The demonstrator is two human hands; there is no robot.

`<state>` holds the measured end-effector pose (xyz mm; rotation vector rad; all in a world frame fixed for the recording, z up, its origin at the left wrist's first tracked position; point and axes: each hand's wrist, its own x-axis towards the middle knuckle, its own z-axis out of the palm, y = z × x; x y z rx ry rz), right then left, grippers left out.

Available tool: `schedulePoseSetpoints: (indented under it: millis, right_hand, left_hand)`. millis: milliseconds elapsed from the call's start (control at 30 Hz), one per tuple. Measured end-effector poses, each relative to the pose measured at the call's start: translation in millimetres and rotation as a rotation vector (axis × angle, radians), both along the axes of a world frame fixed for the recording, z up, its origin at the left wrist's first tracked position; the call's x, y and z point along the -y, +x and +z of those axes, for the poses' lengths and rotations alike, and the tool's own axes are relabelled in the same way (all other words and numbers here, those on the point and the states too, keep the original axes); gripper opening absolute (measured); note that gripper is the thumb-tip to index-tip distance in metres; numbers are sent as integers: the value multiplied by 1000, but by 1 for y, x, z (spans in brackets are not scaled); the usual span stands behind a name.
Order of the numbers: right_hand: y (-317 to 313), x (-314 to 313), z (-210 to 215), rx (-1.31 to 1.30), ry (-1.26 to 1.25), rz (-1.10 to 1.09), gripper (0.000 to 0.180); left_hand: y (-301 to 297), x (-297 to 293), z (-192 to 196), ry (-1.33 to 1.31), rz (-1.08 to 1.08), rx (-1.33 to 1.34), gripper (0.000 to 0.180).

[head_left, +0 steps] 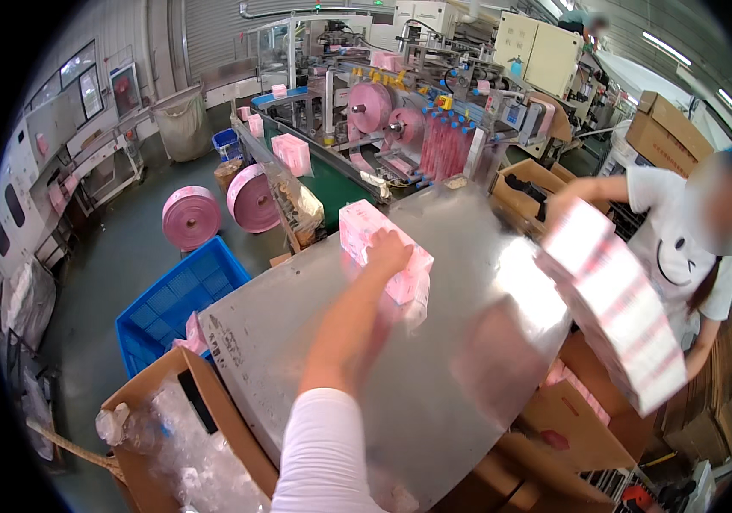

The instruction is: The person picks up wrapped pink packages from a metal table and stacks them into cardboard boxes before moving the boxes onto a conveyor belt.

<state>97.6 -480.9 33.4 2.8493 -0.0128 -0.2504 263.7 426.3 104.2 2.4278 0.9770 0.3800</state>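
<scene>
My left hand [388,251] reaches across a shiny steel table [460,359] and its fingers curl over the top of a pink wrapped package [364,224] lying at the table's far edge. My white sleeve comes in from the lower edge. My right hand is out of sight. At the right a co-worker in a white shirt [678,248] holds a long, motion-blurred stack of pink-and-white packs [618,308] over the table's right edge, one hand [564,202] on its upper end.
A green conveyor [332,184] brings pink packs from the packing machine [417,111] behind. Pink film rolls [221,209] and a blue crate [174,299] stand at left. An open carton with clear plastic [174,427] is at lower left, more cartons [571,427] at lower right.
</scene>
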Motion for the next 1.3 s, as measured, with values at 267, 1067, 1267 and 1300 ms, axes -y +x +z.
schedulePoseSetpoints:
  millis: [267, 1067, 1267, 1300]
  right_hand:
    - [85, -233, 101, -68, 491, 153, 29]
    - [222, -868, 92, 42, 567, 1209, 71]
    - [208, -839, 30, -169, 624, 1028, 99]
    - [183, -819, 40, -181, 615, 1042, 98]
  left_hand:
    - [28, 5, -12, 194, 39, -235, 54]
    - [-326, 88, -17, 401, 72, -195, 61]
    - [-328, 99, -10, 328, 101, -184, 66]
    - [-327, 100, -14, 327, 112, -149, 67]
